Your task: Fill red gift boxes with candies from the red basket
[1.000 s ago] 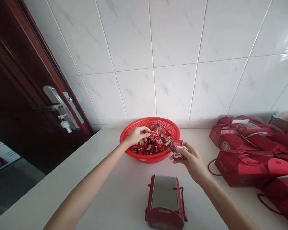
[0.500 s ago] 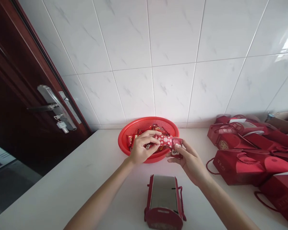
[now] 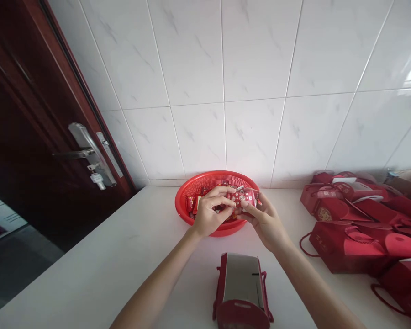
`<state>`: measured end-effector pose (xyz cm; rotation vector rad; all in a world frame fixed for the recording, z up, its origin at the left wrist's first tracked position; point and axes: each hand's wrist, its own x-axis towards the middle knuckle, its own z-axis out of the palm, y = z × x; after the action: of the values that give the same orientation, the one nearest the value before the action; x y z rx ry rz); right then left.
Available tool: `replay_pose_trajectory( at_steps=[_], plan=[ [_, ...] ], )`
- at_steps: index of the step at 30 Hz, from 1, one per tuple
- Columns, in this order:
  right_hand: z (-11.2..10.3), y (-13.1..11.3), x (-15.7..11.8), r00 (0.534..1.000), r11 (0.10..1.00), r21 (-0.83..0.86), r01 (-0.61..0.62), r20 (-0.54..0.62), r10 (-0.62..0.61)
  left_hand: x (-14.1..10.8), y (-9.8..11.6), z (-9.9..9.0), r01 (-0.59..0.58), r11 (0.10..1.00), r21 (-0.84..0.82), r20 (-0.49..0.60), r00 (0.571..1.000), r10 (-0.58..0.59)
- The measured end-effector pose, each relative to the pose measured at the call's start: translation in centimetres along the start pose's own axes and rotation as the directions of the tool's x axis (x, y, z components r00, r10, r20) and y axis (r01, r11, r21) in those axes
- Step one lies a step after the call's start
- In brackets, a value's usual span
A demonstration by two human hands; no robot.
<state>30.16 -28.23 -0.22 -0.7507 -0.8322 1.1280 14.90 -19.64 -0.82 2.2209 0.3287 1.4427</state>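
- At the bottom centre of the frame, a dark red carton [image 3: 243,288] stands on a white countertop [image 3: 150,265], its pale grey panel facing up and a cord along its right side. Neither hand touches it; whether anything lies inside cannot be told.
- Near the centre, the left hand [image 3: 208,214] reaches up from the lower edge, thumb and fingers drawn close in a pinch on the left end of a dotted red packet [image 3: 245,198].
- Just beside it, the right hand [image 3: 265,220] grips the same packet, thumb across its near face, other fingers curled behind. Whether more wrappers sit in that grip is hard to tell.
- The dotted packet is held above the right part of a red plastic basket [image 3: 182,203], clear of the heap: picked out, it seems, but not yet set down.
- In the basket, many wrapped pieces [image 3: 191,204] remain, suggesting much handling is left.
- At right, red gift boxes [image 3: 349,244] crowd the counter, several looking folded up and apparently finished; their contents are hidden.
- Beyond, white tiles [image 3: 198,59] fill the upper frame, a dark wooden door [image 3: 20,91] the upper left.
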Motion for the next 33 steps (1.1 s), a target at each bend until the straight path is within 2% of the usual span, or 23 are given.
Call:
replay_pose_trajectory(
  at_steps=[3, 5, 7, 9, 14, 19, 22, 25, 28, 29, 30, 31, 33],
  plan=[
    [-0.2, 0.3, 0.6, 0.999, 0.999, -0.024, 0.025, 0.021, -0.024, 0.0, -0.2, -0.4, 0.092, 0.985, -0.147, 0.035, 0.996, -0.088],
    [-0.3, 0.4, 0.9, 0.999, 0.998, -0.053, 0.044, 0.025, -0.042, 0.0, -0.2, -0.5, 0.197, 0.949, -0.247, 0.04, 0.98, -0.193],
    [-0.3, 0.5, 1.2, 0.998, 0.995, -0.08, 0.056, 0.033, -0.053, 0.0, -0.2, -0.3, 0.298, 0.915, -0.271, 0.013, 0.952, -0.306],
    [0.0, 0.7, 1.6, 0.998, 0.994, -0.09, 0.057, 0.031, -0.055, 0.0, -0.3, 0.0, 0.353, 0.905, -0.237, -0.033, 0.928, -0.37],
    [0.5, 1.3, 2.3, 0.999, 0.998, -0.058, 0.031, -0.031, -0.033, -0.5, -0.9, 1.1, 0.343, 0.924, -0.171, -0.118, 0.924, -0.365],
    [0.3, 2.0, 2.9, 0.997, 0.999, -0.034, 0.01, -0.078, -0.013, -0.7, -1.0, 1.7, 0.375, 0.908, -0.187, -0.053, 0.919, -0.39],
    [0.0, 2.0, 3.3, 0.993, 1.0, 0.028, -0.008, -0.119, 0.011, 0.0, -0.9, 0.1, 0.403, 0.908, -0.119, 0.016, 0.915, -0.404],
    [-0.4, 1.9, 3.8, 0.987, 0.993, 0.116, -0.025, -0.155, 0.043, 1.3, -1.6, -3.2, 0.447, 0.894, -0.001, 0.049, 0.893, -0.447],
    [-0.7, 1.9, 4.1, 0.982, 0.983, 0.179, -0.038, -0.174, 0.069, 2.3, -3.1, -6.3, 0.494, 0.834, 0.247, 0.097, 0.844, -0.528],
    [-0.8, 1.9, 4.1, 0.981, 0.98, 0.193, -0.042, -0.179, 0.078, 2.5, -3.7, -7.1, 0.493, 0.793, 0.357, 0.149, 0.808, -0.569],
    [-0.9, 2.0, 4.2, 0.979, 0.978, 0.205, -0.047, -0.185, 0.086, 2.7, -4.3, -7.7, 0.484, 0.738, 0.47, 0.203, 0.755, -0.624],
    [-0.9, 2.0, 4.2, 0.977, 0.975, 0.217, -0.052, -0.189, 0.095, 2.8, -4.8, -8.0, 0.461, 0.676, 0.575, 0.258, 0.682, -0.684],
    [-0.9, 2.1, 4.2, 0.976, 0.969, 0.239, -0.059, -0.188, 0.105, 3.1, -5.6, -8.3, 0.4, 0.58, 0.71, 0.346, 0.518, -0.782]
  ],
)
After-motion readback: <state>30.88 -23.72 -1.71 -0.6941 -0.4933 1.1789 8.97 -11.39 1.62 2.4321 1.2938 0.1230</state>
